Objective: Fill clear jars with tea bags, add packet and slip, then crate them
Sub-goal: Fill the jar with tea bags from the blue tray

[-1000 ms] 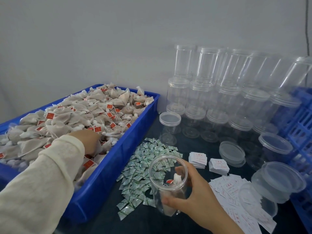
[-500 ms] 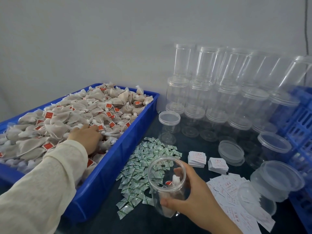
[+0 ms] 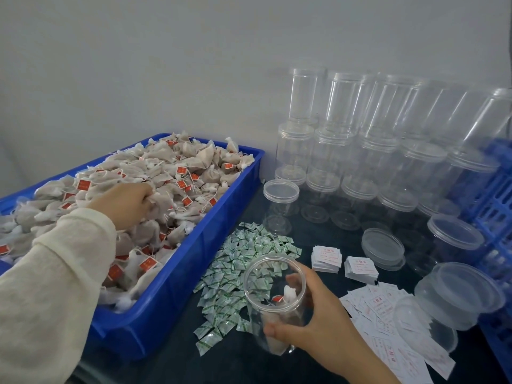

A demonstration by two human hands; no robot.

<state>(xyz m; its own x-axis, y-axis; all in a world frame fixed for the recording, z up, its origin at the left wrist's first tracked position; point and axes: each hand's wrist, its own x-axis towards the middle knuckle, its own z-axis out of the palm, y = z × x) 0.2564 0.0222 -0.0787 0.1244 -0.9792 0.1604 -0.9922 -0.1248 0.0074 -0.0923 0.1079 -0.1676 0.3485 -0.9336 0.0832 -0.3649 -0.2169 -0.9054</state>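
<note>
Gripping the open jar [image 3: 277, 306] on the bench [image 3: 327, 231], my right hand [image 3: 313, 320] steadies it beside the green packets [image 3: 235, 273]. Left hand [image 3: 124, 203] pinches tea bags [image 3: 171, 184] in the blue tray [image 3: 177, 275]. Jar holds perhaps 2 bags.

A single head-worn view looks forward and down, close over the dark table [image 3: 318, 239], with both hands near and the wall [image 3: 166, 65] behind.

Blue bin [image 3: 177, 289]: glossy plastic. Tea bags [image 3: 194, 164]: matt mesh fabric, red paper tags. Jars [image 3: 327, 151]: clear smooth plastic. Sachets [image 3: 230, 275]: shiny film. Slips [image 3: 388, 309]: white paper.
</note>
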